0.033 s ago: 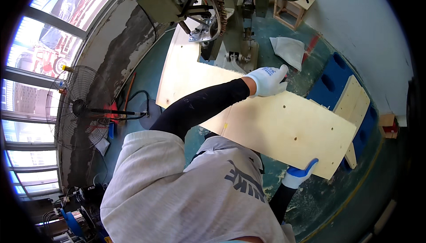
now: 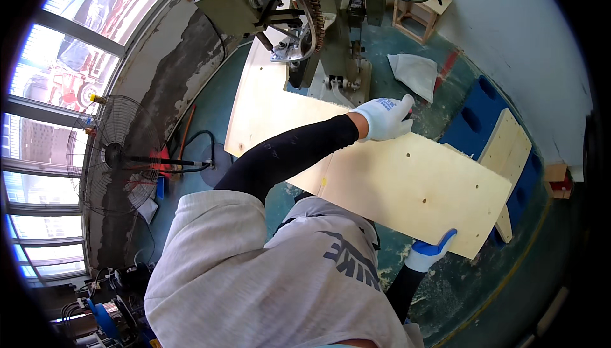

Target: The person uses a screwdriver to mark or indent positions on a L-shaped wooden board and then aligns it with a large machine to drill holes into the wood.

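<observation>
A large, L-shaped plywood board (image 2: 382, 176) with several small holes lies across in front of me. Its far left arm reaches under the head of a green-grey press machine (image 2: 286, 30). My left hand (image 2: 384, 119), in a white glove, is over the board's far edge. Its fingers are closed, with a small dark and reddish thing showing between thumb and fingers, too little visible to name. At the near right edge, my right hand (image 2: 429, 254) grips the board, its blue-coated thumb on top and the other fingers hidden underneath.
A blue pallet (image 2: 468, 119) bearing wooden pieces (image 2: 509, 141) stands at right. Beyond lie a white sack (image 2: 414, 74) and a small wooden stool (image 2: 423, 14). A floor fan (image 2: 113, 156) stands left, by the windows. A small cardboard box (image 2: 557, 180) sits at far right.
</observation>
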A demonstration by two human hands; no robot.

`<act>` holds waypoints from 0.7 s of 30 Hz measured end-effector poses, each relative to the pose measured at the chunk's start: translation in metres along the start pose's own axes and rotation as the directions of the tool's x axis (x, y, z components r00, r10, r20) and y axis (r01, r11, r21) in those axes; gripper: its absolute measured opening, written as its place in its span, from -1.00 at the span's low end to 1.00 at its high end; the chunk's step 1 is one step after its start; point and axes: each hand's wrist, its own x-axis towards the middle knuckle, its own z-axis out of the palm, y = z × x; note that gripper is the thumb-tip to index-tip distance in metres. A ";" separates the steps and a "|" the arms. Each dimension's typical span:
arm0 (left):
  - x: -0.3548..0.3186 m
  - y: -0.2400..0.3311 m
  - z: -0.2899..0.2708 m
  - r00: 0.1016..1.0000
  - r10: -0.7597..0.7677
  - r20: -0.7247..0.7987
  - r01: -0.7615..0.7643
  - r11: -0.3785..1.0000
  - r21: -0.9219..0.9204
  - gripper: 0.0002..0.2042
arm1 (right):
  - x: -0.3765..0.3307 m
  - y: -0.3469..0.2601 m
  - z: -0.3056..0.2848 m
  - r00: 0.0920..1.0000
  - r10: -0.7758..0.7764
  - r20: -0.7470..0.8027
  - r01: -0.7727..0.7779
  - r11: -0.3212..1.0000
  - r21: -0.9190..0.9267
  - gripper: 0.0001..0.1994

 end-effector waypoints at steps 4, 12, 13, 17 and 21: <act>0.009 0.005 -0.002 1.000 -0.003 0.024 0.005 0.998 -0.057 -0.59 | 0.009 -0.006 0.000 1.000 0.006 -0.005 -0.006 1.000 0.021 -0.40; 0.030 0.002 0.009 0.999 0.048 0.010 -0.047 0.998 -0.048 -0.64 | 0.016 -0.017 0.003 0.994 -0.104 -0.026 0.089 0.940 -0.331 -0.40; 0.030 0.001 0.013 0.997 0.073 -0.027 -0.074 0.997 -0.014 -0.65 | 0.017 -0.014 -0.002 0.998 -0.047 -0.041 0.040 0.986 -0.160 -0.39; 0.033 0.006 0.019 0.976 0.144 -0.165 -0.152 0.988 -0.035 -0.61 | 0.010 -0.003 -0.023 0.989 0.148 0.007 -0.143 0.946 0.291 -0.36; 0.022 0.014 0.013 0.870 0.072 -0.488 -0.139 0.985 -0.100 -0.61 | 0.020 0.005 -0.011 0.985 0.117 -0.123 -0.071 0.941 0.332 -0.41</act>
